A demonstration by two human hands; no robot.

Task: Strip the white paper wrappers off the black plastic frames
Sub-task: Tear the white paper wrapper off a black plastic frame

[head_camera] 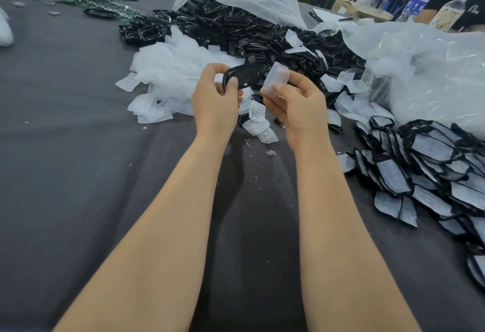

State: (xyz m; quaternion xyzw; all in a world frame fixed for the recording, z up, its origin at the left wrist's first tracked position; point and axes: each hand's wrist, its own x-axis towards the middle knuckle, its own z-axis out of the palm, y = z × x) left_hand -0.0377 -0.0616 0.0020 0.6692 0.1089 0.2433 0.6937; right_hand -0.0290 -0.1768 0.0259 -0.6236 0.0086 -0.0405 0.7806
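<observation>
Left hand (215, 97) gripping a glossy black oval frame (237, 76) above the grey cloth tabletop's (78, 111) middle, right hand (298, 107) pinching a thin, translucent white wrapper (275, 79) at the frame's end, wrapped frames (433, 171) heaped at the right edge.

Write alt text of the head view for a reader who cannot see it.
The left hand grips a black plastic frame while the right hand pinches a white paper wrapper at its end, above a dark table. Bare frames and loose wrappers are heaped behind; wrapped frames lie at right.
</observation>
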